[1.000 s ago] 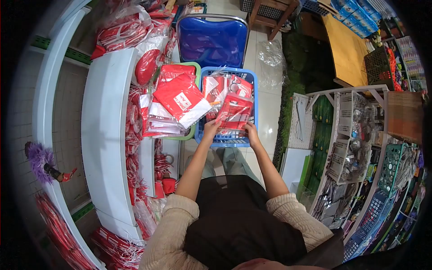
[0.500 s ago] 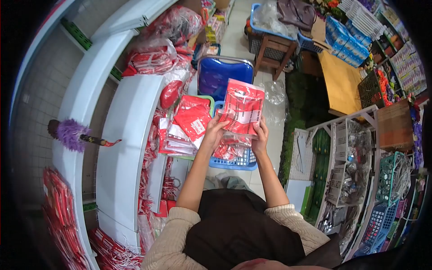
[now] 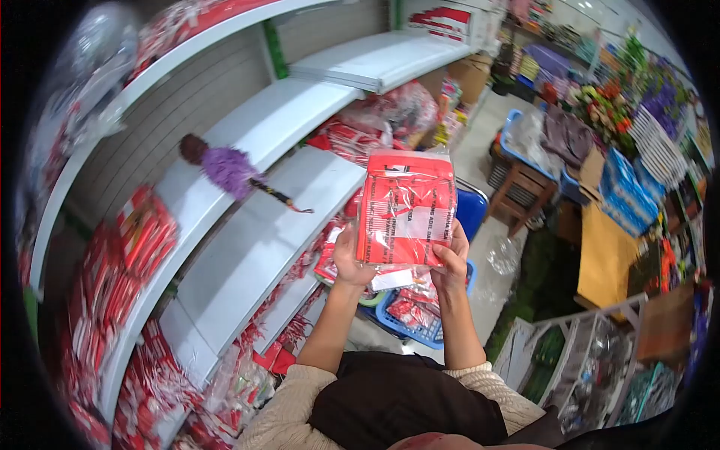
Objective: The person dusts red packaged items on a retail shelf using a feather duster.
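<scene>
A red and white packet in clear plastic [image 3: 407, 206], with dark printing on it, is held up in front of me between both hands. My left hand [image 3: 351, 257] grips its lower left edge, fingers partly hidden behind it. My right hand [image 3: 452, 257] holds the lower right corner, thumb on the front. Below the packet, a blue basket [image 3: 429, 335] on the floor holds red and white packets. Part of a blue chair [image 3: 470, 208] shows behind the packet.
White shelves [image 3: 259, 217] run along the left, bearing a purple feather duster [image 3: 229, 171] and stacks of red packets [image 3: 124, 262]. To the right are a wooden stool [image 3: 517, 196], a yellow tabletop [image 3: 611, 255] and a white rack [image 3: 559, 322] of plastic-wrapped goods.
The view has turned left and risen toward the shelves. Both hands have brought the packet closer, and its printed face is now seen larger.
</scene>
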The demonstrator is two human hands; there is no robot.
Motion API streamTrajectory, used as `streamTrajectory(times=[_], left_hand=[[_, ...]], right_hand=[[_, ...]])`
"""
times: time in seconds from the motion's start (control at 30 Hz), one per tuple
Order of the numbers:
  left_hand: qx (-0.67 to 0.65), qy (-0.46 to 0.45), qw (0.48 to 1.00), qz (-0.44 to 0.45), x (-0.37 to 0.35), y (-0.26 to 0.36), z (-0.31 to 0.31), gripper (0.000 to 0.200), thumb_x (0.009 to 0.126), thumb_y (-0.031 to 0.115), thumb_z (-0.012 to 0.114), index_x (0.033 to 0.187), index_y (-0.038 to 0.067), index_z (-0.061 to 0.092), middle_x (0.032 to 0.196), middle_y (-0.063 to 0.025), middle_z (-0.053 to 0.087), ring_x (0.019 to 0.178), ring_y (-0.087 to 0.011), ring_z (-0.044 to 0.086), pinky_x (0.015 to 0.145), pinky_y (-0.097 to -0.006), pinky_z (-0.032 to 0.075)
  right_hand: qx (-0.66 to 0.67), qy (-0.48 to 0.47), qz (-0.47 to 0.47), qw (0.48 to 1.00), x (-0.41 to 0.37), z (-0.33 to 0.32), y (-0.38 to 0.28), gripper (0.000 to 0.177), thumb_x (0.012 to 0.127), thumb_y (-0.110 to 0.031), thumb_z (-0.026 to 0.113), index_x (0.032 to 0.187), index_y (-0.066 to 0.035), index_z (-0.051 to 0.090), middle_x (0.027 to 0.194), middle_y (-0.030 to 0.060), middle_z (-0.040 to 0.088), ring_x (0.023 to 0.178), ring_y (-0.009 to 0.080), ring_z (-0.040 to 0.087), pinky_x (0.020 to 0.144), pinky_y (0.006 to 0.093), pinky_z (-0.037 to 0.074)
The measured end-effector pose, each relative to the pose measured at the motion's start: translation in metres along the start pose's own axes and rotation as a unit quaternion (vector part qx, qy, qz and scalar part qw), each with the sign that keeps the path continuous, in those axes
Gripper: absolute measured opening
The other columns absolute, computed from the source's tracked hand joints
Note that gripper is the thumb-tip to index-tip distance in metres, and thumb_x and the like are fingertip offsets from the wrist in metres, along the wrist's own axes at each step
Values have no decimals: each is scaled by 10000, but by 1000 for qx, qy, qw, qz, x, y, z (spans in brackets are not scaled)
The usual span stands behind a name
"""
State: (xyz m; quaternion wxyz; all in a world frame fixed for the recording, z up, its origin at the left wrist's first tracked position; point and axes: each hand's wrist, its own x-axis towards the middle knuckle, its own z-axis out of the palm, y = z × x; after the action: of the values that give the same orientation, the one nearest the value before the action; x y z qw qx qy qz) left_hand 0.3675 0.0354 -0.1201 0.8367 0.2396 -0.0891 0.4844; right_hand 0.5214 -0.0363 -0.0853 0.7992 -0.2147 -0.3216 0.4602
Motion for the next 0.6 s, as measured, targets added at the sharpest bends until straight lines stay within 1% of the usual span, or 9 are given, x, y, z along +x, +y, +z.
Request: streamTrajectory(times=[0.13, 0.2, 0.23, 0.27, 0.3, 0.4, 0.47, 0.53, 0.6], left_hand=[[26, 71, 996, 51, -28, 39, 41, 733, 868, 592, 310, 1303, 4, 359, 1277, -163, 454, 1139, -287, 472, 956, -430, 376], [18, 74, 991, 109, -40, 56, 59, 643, 903, 530, 303, 1301, 29, 372, 1279, -142, 458, 1141, -281, 472, 961, -432, 374], [38, 81, 987, 134, -46, 63, 70, 622, 912, 511, 308, 1298, 29, 378, 1262, -136, 476, 1134, -272, 480, 962, -423, 377], [56, 88, 982, 160, -52, 70, 76, 600, 920, 492, 314, 1295, 28, 383, 1245, -129, 493, 1128, -264, 487, 964, -414, 379], [25, 46, 974, 221, -65, 79, 50, 541, 939, 434, 308, 1291, 32, 392, 1244, -128, 494, 1119, -266, 497, 956, -420, 389], [71, 24, 952, 296, -87, 96, 71, 490, 949, 385, 307, 1282, 39, 405, 1241, -131, 497, 1095, -262, 512, 941, -421, 403], [77, 38, 940, 331, -99, 109, 80, 481, 939, 394, 331, 1259, 48, 429, 1227, -121, 508, 1081, -254, 518, 933, -411, 408], [104, 53, 923, 367, -107, 120, 99, 461, 943, 375, 328, 1233, 38, 453, 1210, -108, 525, 1066, -247, 526, 920, -398, 416], [103, 107, 901, 408, -122, 134, 89, 488, 927, 425, 351, 1227, 56, 459, 1206, -104, 525, 1070, -250, 521, 918, -408, 414]], right_hand=[[-3, -88, 51, 995, 2, 31, 25, 276, 613, -51, 625, 818, -68, 440, 826, 8, 509, 766, 95, 486, 717, 222, 385], [-6, -133, 69, 989, 1, 45, 41, 265, 606, -51, 616, 804, -71, 441, 811, -2, 490, 757, 91, 470, 697, 213, 361], [-8, -131, 84, 988, -2, 53, 49, 324, 556, -50, 592, 849, -42, 453, 864, 45, 544, 765, 131, 526, 742, 230, 412], [8, -167, 92, 982, -2, 58, 58, 321, 557, -44, 587, 850, -41, 455, 862, 44, 546, 768, 131, 529, 745, 232, 416], [25, -174, 109, 978, -5, 72, 60, 333, 555, -42, 582, 866, -33, 462, 869, 46, 552, 780, 133, 534, 749, 236, 421], [61, -207, 190, 958, -15, 106, 75, 397, 548, -41, 564, 935, -4, 486, 903, 55, 571, 820, 136, 551, 768, 245, 433], [38, -236, 230, 943, -23, 128, 80, 422, 539, -25, 543, 958, 2, 499, 965, 69, 583, 871, 132, 553, 796, 246, 429], [42, -258, 256, 931, -27, 149, 85, 295, 609, -27, 571, 897, -9, 515, 1012, 77, 578, 883, 133, 548, 795, 240, 419], [-31, -348, 266, 899, -18, 154, 99, 200, 685, -64, 598, 874, -26, 545, 1143, 107, 536, 1004, 159, 514, 862, 268, 392]])
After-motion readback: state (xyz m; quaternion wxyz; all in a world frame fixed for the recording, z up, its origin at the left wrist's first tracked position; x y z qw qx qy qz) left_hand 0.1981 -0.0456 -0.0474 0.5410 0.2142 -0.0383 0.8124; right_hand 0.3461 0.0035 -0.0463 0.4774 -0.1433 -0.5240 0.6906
